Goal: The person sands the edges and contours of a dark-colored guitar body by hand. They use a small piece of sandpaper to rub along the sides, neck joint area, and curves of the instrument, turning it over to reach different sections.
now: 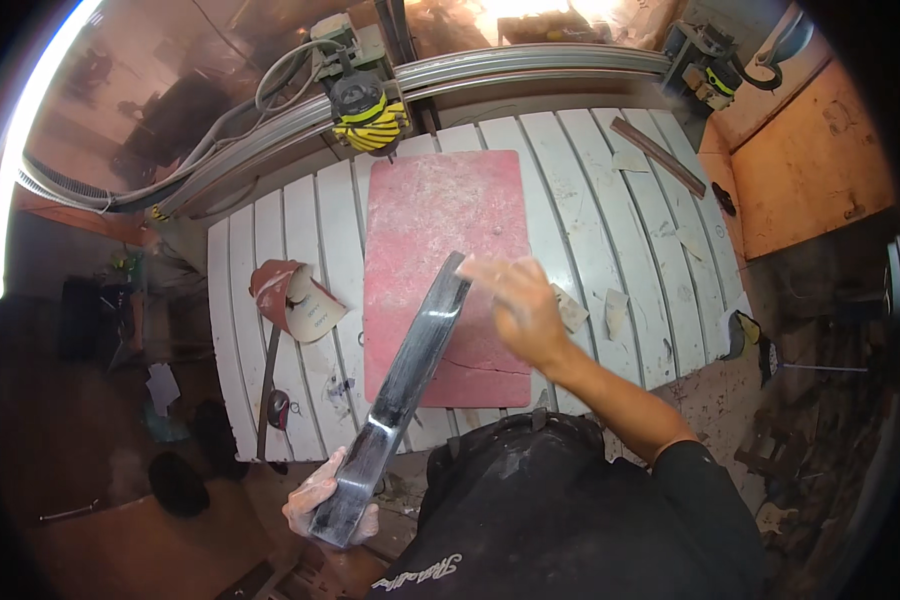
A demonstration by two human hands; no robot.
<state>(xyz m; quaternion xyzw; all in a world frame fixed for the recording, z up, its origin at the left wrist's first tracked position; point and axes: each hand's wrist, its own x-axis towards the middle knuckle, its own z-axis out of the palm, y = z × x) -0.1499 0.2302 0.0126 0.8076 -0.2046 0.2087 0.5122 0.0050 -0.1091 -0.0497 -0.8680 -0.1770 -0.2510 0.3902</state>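
Observation:
A long dark bar with a glossy, whitish-streaked face slants up over the red board on a white slatted table. My left hand, dusted pale, is wrapped round its lower end. My right hand is at the upper end, fingers stretched out and somewhat blurred, with the tips at the bar's edge; whether they press on it I cannot tell. Left of the board lies a curled reddish sanding sheet with a pale back. Beside it are a thin dark strip and a small black-and-red object.
A machine rail spans the back, carrying two heads with yellow-striped parts and cables. A brown strip and paper scraps lie on the table's right. An orange-brown panel stands at the right.

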